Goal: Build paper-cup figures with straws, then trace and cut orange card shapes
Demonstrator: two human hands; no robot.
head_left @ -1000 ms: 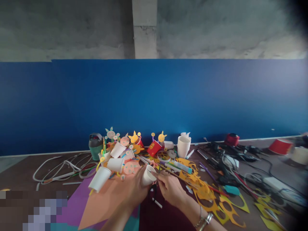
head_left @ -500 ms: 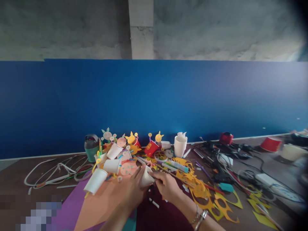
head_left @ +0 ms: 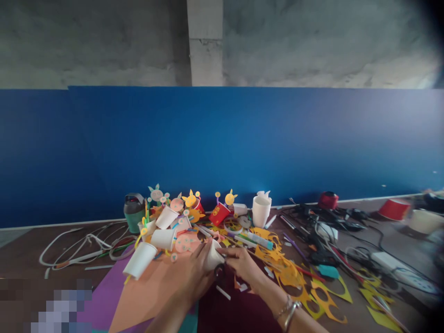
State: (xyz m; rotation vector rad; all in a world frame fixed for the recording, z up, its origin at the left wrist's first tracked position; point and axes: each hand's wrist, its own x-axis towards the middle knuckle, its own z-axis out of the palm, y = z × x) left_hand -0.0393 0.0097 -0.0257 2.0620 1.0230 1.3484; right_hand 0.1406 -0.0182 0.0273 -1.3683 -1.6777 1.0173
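Note:
A white paper cup is tipped on its side low over the table, its mouth turned to the right. My left hand is wrapped round it from the left. At the cup's mouth my right hand has its fingers closed on the rim; its fingertips are partly hidden. Just below the cup shows a small black object, too blurred to name. Dark maroon paper lies under my hands, with orange paper to the left.
White paper cups with paper animal figures are heaped at the left. A red cup leans behind my hands, near an upright white cup. Yellow cut-out scraps, cables and a power strip spread rightward. A blue partition stands behind.
The view has shifted slightly. My right hand stays at the cup's mouth, its fingers changed a little, and the black object below the cup shows more clearly.

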